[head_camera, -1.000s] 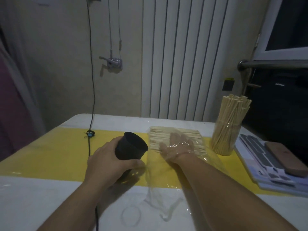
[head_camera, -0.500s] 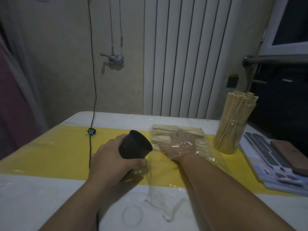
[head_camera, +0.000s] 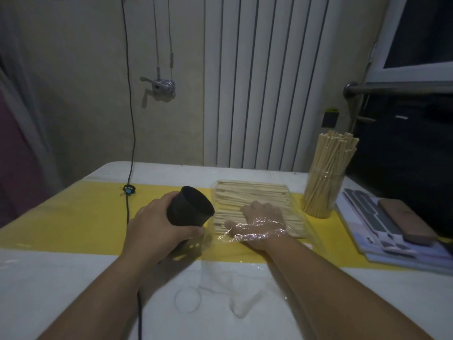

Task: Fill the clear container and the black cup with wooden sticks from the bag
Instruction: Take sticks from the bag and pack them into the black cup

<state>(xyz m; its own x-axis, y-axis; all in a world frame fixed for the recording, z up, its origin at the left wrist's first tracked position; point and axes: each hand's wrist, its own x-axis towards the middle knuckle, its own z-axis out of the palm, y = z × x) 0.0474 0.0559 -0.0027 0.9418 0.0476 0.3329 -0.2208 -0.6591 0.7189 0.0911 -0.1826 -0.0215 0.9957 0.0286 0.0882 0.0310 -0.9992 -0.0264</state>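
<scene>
Left of the clear plastic bag (head_camera: 297,218), the left hand (head_camera: 157,229) gripped a tilted round black cup (head_camera: 190,209). Inside the bag, the right hand (head_camera: 259,224) lay on pale wooden sticks (head_camera: 250,192); plastic glare hid its fingers, so I could not tell its grip.

You had no readable text in this view. The small black box (head_camera: 329,118) on the wall carried a yellow label (head_camera: 331,110) along its top edge, with print too small to make out. The dark case (head_camera: 402,133) behind the rail at your right bore a pale mark that was too blurred to read. The printed sheets (head_camera: 360,207) at the table's right edge showed only dark shapes, and any lettering there was too small to tell.
</scene>
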